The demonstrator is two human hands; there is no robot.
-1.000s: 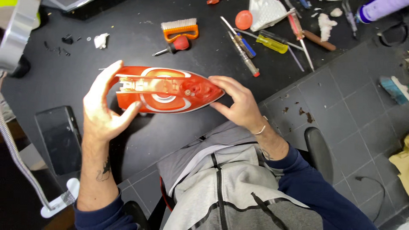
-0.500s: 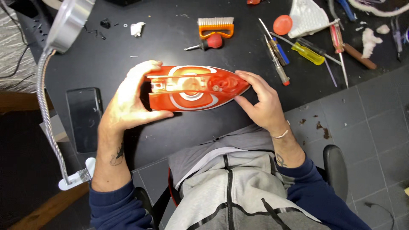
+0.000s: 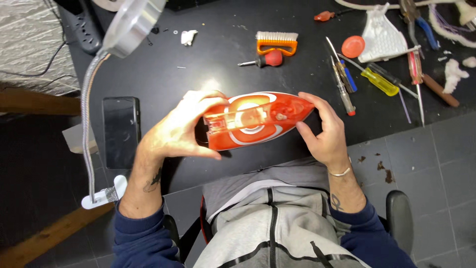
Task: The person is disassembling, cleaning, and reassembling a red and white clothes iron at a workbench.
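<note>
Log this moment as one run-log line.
left hand: grips iron's blunt end | right hand: holds its pointed end | iron: above black table | nearby: screwdrivers, brush

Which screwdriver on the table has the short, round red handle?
The stubby screwdriver lying just below the orange brush. Its handle is fat and red, while the others, to the right, are long and thin, like the yellow-handled screwdriver.
</note>
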